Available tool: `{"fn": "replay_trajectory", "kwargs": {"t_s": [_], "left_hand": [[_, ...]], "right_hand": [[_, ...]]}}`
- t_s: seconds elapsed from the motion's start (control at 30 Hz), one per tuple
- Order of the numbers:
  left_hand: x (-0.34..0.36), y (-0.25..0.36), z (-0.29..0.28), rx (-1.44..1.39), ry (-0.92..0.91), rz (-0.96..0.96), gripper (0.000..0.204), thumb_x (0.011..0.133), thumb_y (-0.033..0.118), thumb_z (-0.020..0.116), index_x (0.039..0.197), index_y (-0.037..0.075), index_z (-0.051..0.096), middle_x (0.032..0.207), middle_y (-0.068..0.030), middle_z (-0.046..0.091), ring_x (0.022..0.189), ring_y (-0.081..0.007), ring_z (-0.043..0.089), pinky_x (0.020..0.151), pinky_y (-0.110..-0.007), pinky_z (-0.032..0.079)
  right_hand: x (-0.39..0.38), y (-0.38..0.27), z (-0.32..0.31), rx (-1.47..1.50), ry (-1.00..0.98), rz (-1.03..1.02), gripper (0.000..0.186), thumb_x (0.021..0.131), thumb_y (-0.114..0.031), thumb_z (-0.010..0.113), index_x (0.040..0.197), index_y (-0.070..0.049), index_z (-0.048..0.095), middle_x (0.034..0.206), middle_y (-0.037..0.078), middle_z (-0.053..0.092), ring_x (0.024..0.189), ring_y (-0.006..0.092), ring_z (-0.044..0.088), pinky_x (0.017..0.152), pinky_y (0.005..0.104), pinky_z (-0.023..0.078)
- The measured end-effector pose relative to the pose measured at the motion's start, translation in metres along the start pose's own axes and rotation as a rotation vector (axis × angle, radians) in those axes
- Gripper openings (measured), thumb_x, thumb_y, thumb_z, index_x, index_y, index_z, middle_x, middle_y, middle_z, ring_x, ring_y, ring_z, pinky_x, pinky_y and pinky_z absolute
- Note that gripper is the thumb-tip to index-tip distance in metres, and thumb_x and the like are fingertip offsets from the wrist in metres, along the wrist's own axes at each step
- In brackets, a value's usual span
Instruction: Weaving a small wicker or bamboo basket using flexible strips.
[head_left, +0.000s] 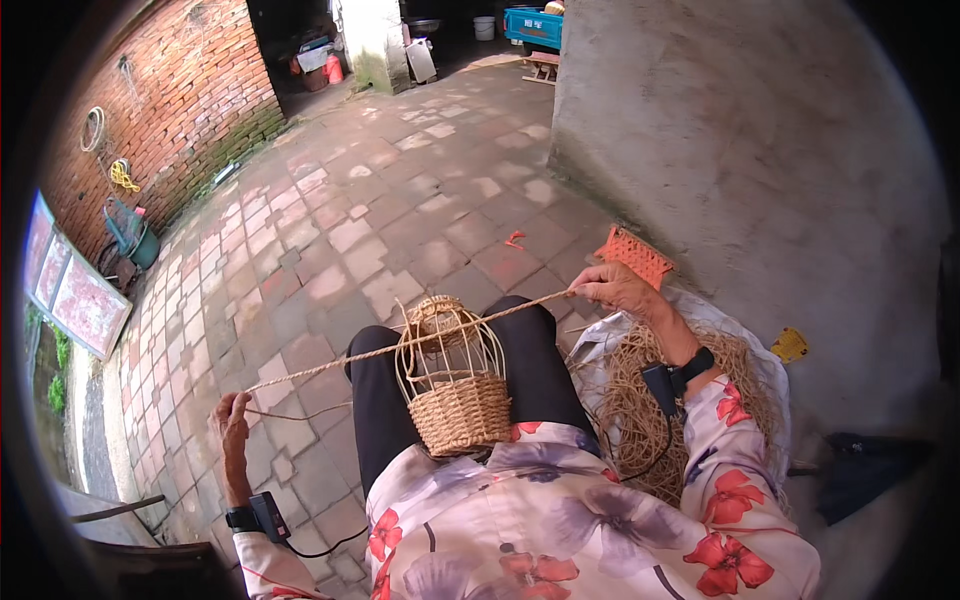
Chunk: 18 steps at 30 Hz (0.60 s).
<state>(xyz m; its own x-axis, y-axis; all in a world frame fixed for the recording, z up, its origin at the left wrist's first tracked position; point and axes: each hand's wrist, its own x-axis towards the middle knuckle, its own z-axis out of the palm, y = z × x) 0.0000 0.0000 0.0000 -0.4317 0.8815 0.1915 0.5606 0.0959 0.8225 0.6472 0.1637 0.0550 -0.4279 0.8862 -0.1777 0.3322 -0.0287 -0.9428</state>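
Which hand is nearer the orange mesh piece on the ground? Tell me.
Right. The right hand pinches the twisted cord just beside the orange mesh piece; the left hand holds the cord's other end, far across the lap.

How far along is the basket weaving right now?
Done: the basket on the lap has its lower wall woven tight. In hand: the left hand and right hand pull a twisted cord taut across it. Left: the upper ribs are bare, and a heap of loose fibre lies beside the right arm.
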Motion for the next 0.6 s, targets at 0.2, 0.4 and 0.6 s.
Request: {"fn": "replay_trajectory", "kwargs": {"t_s": [0.2, 0.4, 0.6], "left_hand": [[-0.02, -0.03, -0.025, -0.096, 0.106, -0.152, 0.023, 0.091, 0.027, 0.061, 0.099, 0.006, 0.067, 0.063, 0.0005, 0.054, 0.042, -0.0046, 0.043, 0.036, -0.024, 0.031], [-0.026, 0.058, 0.019, 0.562, 0.031, 0.083, 0.045, 0.08, 0.016, 0.067, 0.124, 0.011, 0.06, 0.115, -0.0173, 0.063, 0.11, -0.031, 0.059, 0.091, -0.04, 0.047], [-0.074, 0.215, 0.123, -0.219, -0.401, 0.304, 0.037, 0.088, 0.005, 0.063, 0.125, 0.005, 0.059, 0.107, -0.0019, 0.062, 0.066, -0.0057, 0.046, 0.06, -0.022, 0.044]], "right_hand": [[0.003, 0.013, -0.001, 0.027, 0.043, -0.002, 0.016, 0.089, -0.015, 0.062, 0.095, -0.003, 0.07, 0.061, -0.006, 0.052, 0.05, 0.0015, 0.043, 0.044, 0.0177, 0.032], [0.011, -0.032, 0.042, -0.021, 0.143, -0.171, 0.012, 0.086, -0.015, 0.067, 0.081, -0.004, 0.066, 0.062, -0.006, 0.053, 0.054, 0.0011, 0.046, 0.049, 0.0179, 0.037], [0.018, -0.092, 0.148, -0.254, -0.191, -0.426, 0.013, 0.085, -0.015, 0.069, 0.081, -0.003, 0.066, 0.066, -0.003, 0.058, 0.061, 0.002, 0.05, 0.053, 0.0216, 0.041]]}}
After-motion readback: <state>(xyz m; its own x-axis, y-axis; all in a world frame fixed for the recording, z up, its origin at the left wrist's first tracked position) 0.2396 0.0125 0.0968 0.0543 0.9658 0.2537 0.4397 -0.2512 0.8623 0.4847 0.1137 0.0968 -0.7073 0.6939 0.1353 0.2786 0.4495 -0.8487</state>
